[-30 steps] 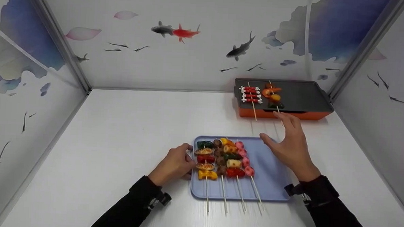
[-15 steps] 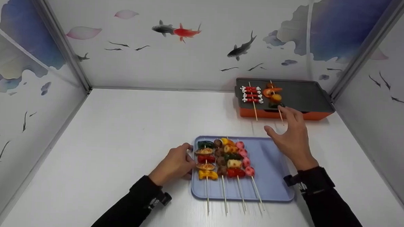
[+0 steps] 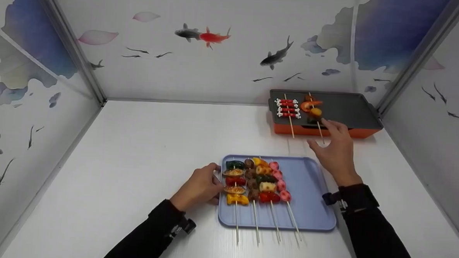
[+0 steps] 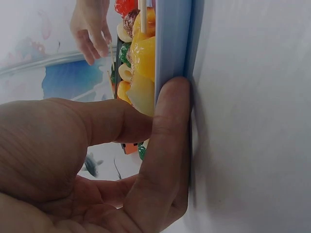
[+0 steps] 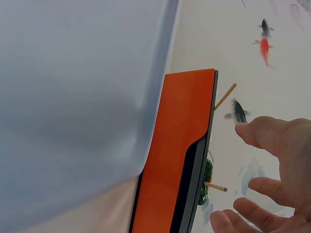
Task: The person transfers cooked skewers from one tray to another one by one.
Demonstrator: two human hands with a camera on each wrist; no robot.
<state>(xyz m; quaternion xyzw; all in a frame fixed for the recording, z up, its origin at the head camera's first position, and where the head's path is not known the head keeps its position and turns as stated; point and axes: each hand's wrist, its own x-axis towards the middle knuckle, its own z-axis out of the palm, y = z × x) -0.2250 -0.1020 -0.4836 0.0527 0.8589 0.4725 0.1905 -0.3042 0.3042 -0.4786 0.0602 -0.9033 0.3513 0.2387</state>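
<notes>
My left hand [image 3: 199, 186] grips the left rim of a blue tray [image 3: 313, 202]; the left wrist view has the thumb and index finger pinching that rim [image 4: 172, 43]. Four-colour food skewers lie on the tray, among them one of pink balls [image 3: 285, 195] and one of brown meatballs [image 3: 253, 195]. My right hand [image 3: 336, 153] hovers in front of the grill [image 3: 350, 107], thumb and fingers spread. Nearest to it is a skewer with a shrimp [image 3: 311, 105], whose stick [image 5: 216, 186] shows between thumb and fingers, apart from them, in the right wrist view.
Left of the shrimp skewer on the grill plate lies a skewer of red pieces with white bone-like ends [image 3: 288, 108]. Its stick overhangs the orange front [image 3: 295, 129]. Printed panels [image 3: 231, 78] enclose the white table [image 3: 155, 137] at the back and both sides.
My right hand has moved forward and slightly right, closer to the shrimp skewer's stick. The left hand keeps its hold on the tray rim.
</notes>
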